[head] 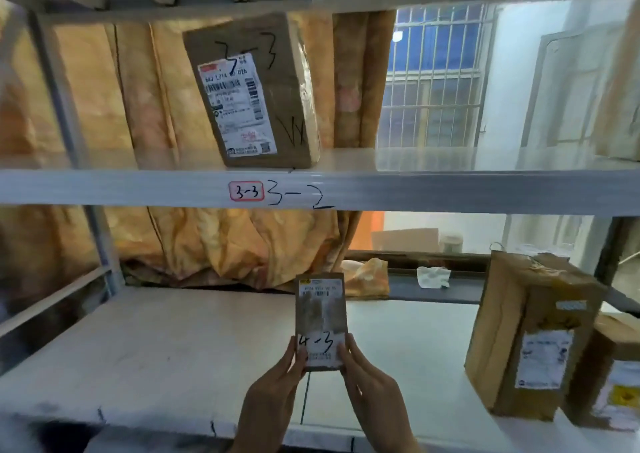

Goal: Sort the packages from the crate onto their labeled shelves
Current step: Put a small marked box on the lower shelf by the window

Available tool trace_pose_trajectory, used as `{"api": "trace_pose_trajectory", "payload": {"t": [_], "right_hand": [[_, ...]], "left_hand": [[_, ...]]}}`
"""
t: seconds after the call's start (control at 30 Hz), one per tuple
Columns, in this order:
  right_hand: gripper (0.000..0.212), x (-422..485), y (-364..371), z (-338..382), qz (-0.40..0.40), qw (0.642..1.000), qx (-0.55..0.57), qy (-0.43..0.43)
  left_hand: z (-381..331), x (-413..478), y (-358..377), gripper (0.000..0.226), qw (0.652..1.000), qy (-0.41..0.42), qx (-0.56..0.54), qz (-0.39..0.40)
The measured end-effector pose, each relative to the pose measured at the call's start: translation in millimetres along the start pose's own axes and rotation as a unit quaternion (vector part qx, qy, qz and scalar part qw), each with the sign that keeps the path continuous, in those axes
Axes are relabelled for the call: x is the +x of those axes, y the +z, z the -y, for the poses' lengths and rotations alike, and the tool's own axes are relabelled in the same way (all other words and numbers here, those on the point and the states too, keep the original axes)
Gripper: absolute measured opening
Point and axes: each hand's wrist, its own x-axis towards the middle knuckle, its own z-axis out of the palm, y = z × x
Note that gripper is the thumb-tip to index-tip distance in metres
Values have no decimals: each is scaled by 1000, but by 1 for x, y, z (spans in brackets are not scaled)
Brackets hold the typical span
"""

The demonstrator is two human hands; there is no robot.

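Observation:
I hold a small flat cardboard package (321, 317) upright over the lower shelf board (173, 355); "4-3" is handwritten on its white label. My left hand (273, 390) grips its lower left edge and my right hand (372, 386) grips its lower right edge. On the upper shelf (349, 159) a brown box (256, 92) marked "3-3" leans tilted. The shelf beam (104, 187) below it carries a red-framed "3-3" sticker (246, 191) and handwritten "3-2" (300, 194). The crate is not in view.
A tall torn cardboard box (526, 334) stands at the right of the lower shelf, with another box (613, 376) beside it. Orange curtains (149, 99) hang behind the rack. A barred window (433, 78) shows at the upper right. A grey upright post (65, 106) stands at left.

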Motion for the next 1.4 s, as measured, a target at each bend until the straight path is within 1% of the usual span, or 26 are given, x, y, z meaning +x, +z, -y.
{"api": "trace_pose_trajectory", "payload": {"t": [0.03, 0.07, 0.1, 0.17, 0.27, 0.4, 0.57, 0.7, 0.87, 0.97, 1.13, 1.27, 1.4], "right_hand": [[105, -2, 9, -7, 7, 1000, -6, 6], [98, -4, 16, -14, 13, 1000, -13, 9], [89, -8, 23, -21, 21, 1000, -20, 10], [76, -13, 35, -35, 48, 998, -45, 6], [74, -21, 55, -55, 77, 995, -63, 3], [70, -23, 74, -68, 91, 993, -74, -1], [69, -26, 93, -79, 86, 994, -63, 15], [76, -39, 100, -86, 88, 994, -66, 24], [78, -46, 107, -90, 82, 994, -68, 40], [78, -46, 108, -85, 83, 994, -55, 53], [91, -55, 107, -82, 118, 990, -56, 56], [94, -62, 106, -79, 153, 984, -70, 65], [91, -61, 103, -76, 152, 981, -71, 95]], "left_hand": [[6, -2, 12, 87, 1000, -2, 5, 7], [11, -4, 23, 102, 1000, -7, 20, 17], [15, -6, 33, 107, 999, -12, 35, 28], [18, -9, 49, 99, 997, -6, 66, 48], [27, -13, 68, 84, 990, 24, 112, 78], [41, -14, 87, 76, 987, 32, 131, 92], [47, -11, 103, 74, 987, 28, 128, 95], [50, -15, 116, 74, 989, 15, 109, 95], [47, -19, 131, 71, 993, -18, 75, 86], [41, -28, 136, 75, 994, -40, 61, 82], [37, -35, 140, 83, 991, -61, 44, 113], [33, -38, 136, 88, 983, -83, 40, 161], [35, -44, 141, 87, 978, -93, 1, 187]]}}
